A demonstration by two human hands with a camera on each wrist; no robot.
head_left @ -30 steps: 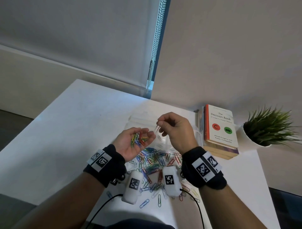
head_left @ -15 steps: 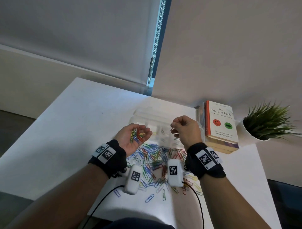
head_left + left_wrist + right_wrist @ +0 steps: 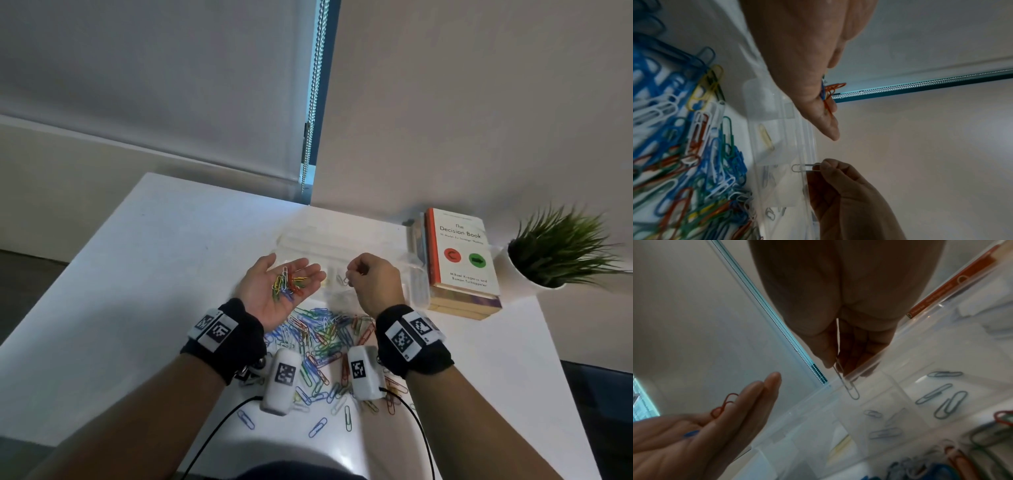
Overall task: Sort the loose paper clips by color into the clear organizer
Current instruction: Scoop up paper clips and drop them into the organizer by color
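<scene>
My left hand (image 3: pixel 277 287) lies palm up with straight fingers, carrying a small heap of mixed-colour clips (image 3: pixel 287 284) above the near edge of the clear organizer (image 3: pixel 342 246). My right hand (image 3: pixel 371 282) pinches one silver clip (image 3: pixel 345 280) (image 3: pixel 804 167) (image 3: pixel 847 384), hanging it over a compartment of the organizer (image 3: pixel 900 374) that holds several silver clips (image 3: pixel 941 395). Another compartment holds a yellow clip (image 3: pixel 766 138). A loose pile of coloured clips (image 3: pixel 325 339) lies on the white table (image 3: pixel 137 274) below both hands.
A stack of books (image 3: pixel 459 263) stands right of the organizer, with a potted plant (image 3: pixel 555 253) beyond it. Two white tagged devices (image 3: pixel 282 383) with cables lie on the pile's near side. A blind chain (image 3: pixel 313 102) hangs behind the table.
My right hand has carried the silver clip from the left palm rightwards and down over the organizer. The left hand's fingers have uncurled and the palm now lies flat.
</scene>
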